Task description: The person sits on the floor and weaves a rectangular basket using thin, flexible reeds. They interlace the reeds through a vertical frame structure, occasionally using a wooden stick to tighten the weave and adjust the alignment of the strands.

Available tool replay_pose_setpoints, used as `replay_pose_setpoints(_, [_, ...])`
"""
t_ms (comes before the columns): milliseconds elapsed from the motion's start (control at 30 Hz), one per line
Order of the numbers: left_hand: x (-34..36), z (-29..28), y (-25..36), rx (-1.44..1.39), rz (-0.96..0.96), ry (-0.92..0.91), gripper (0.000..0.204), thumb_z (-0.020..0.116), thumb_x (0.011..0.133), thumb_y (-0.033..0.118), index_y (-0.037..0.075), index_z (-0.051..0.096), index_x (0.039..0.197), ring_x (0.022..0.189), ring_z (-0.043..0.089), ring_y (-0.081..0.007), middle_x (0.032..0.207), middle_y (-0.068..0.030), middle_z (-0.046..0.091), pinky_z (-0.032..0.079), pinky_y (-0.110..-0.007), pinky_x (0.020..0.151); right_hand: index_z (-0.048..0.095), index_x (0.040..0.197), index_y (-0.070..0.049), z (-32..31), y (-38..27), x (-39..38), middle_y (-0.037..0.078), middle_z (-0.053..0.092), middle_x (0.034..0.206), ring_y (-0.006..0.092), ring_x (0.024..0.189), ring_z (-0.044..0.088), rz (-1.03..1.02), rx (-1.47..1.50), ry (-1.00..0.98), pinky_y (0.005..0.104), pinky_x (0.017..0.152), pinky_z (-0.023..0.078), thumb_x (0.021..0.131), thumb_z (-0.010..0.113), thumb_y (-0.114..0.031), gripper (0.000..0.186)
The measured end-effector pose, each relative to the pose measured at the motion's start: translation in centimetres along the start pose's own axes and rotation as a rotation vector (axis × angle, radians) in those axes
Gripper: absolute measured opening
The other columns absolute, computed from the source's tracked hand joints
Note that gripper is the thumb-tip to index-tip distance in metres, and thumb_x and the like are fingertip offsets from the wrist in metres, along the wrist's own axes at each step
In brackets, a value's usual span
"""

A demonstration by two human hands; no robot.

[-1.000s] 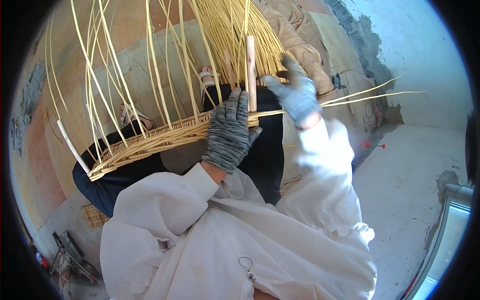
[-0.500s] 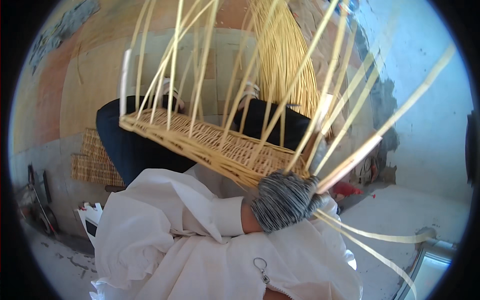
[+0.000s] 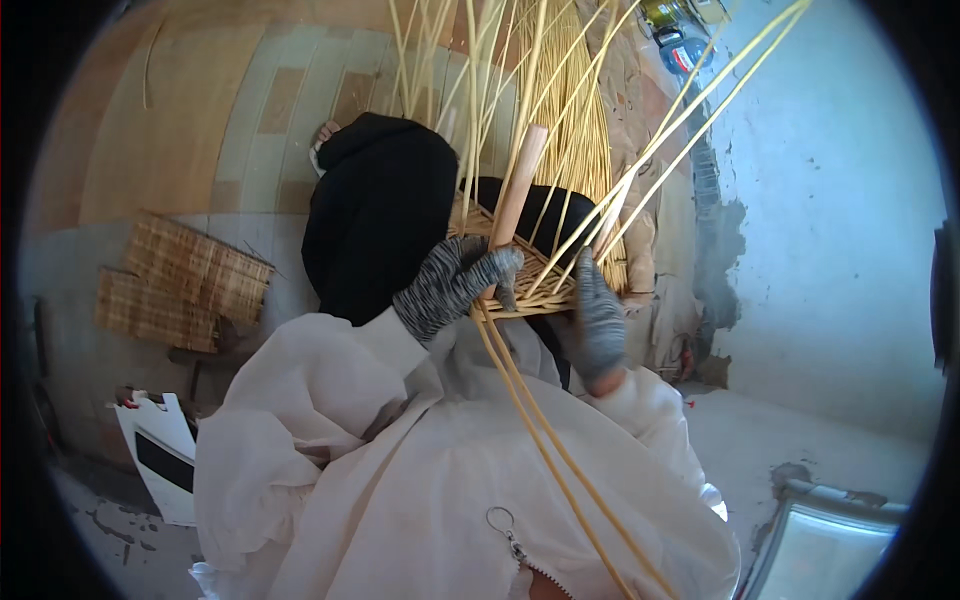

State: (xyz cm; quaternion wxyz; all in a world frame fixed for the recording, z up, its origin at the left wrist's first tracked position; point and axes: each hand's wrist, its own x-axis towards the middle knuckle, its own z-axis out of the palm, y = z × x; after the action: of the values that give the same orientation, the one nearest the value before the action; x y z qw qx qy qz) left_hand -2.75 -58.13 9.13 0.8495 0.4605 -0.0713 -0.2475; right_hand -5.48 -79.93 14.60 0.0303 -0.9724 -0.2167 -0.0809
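A half-woven wicker basket point(image 3: 557, 300) rests across my lap, its short end toward me. Long pale willow rods point(image 3: 680, 130) stand up from its edge. At the near left corner my left hand point(image 3: 455, 287), in a grey striped glove, is closed round the foot of a wooden post point(image 3: 520, 185). A second wooden post point(image 3: 608, 228) rises at the right corner. There my right hand point(image 3: 600, 318), gloved alike, grips the basket's edge; its fingers are partly hidden. Two loose rods point(image 3: 540, 425) trail from the near left corner down over my white smock.
A large bundle of willow rods point(image 3: 570, 95) lies on the floor ahead. Two flat woven panels point(image 3: 185, 265) lie at the left, near a white object with a black panel point(image 3: 160, 455). A blue-capped bottle point(image 3: 685, 55) stands by the pale wall point(image 3: 800, 220) at the right.
The basket has turned from lying crosswise to pointing its short end at me. My left hand has moved left to the wooden post. My right hand now shows at the right corner.
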Motion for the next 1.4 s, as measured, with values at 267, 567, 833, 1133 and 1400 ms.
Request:
replay_pose_setpoints(267, [3.3,-3.2,-0.6,0.111,0.203,-0.007,0.038,0.061,0.085,0.039,0.001,0.064,0.082,0.068,0.059,-0.0138,0.070,-0.0068,0.062,0.047,-0.027,0.070,0.059,0.107,-0.001,-7.3,-5.8,11.2,0.017,0.060,0.099,0.0289,0.083,0.061,-0.651,0.599,-0.534,0.0359,0.072,0.051,0.076,0.064,-0.010,0.033])
replay_pose_setpoints(567, [3.3,-3.4,0.4,0.207,0.115,-0.001,0.032,0.061,0.087,0.030,-0.001,0.066,0.082,0.069,0.061,-0.0136,0.071,-0.0089,0.065,0.048,-0.027,0.067,0.059,0.110,0.001,-7.8,-3.5,12.0,0.019,0.061,0.108,0.0337,0.090,0.063,-0.622,0.843,-0.828,0.0336,0.077,0.052,0.082,0.061,-0.005,0.029])
replay_pose_setpoints(833, [4.4,-2.4,-0.6,0.259,0.157,0.092,0.048,0.062,0.081,0.048,0.001,0.065,0.075,0.056,0.058,-0.0212,0.060,-0.0101,0.061,0.048,-0.032,0.059,0.063,0.098,-0.004,-5.8,-2.5,11.0,0.017,0.060,0.100,0.0285,0.091,0.061,-0.247,0.841,-0.535,0.0341,0.073,0.050,0.087,0.056,-0.021,0.021])
replay_pose_setpoints(1133, [3.1,0.6,-1.9,-0.069,0.081,0.336,0.030,0.058,0.087,0.030,0.002,0.064,0.079,0.056,0.057,-0.0094,0.060,-0.0028,0.060,0.045,-0.024,0.052,0.056,0.098,0.004,-0.8,-4.2,2.9,0.011,0.062,0.077,0.0227,0.067,0.062,0.369,1.404,0.065,0.0359,0.064,0.055,0.090,0.055,-0.023,0.029])
replay_pose_setpoints(1400, [3.2,-0.5,-2.1,0.288,0.231,0.112,0.036,0.071,0.075,0.039,0.005,0.062,0.070,0.052,0.060,-0.0168,0.055,-0.0057,0.058,0.049,-0.029,0.052,0.056,0.103,0.005,-1.7,5.4,9.6,0.015,0.062,0.088,0.0255,0.080,0.063,0.081,1.400,-0.714,0.0371,0.073,0.053,0.087,0.060,-0.027,0.037])
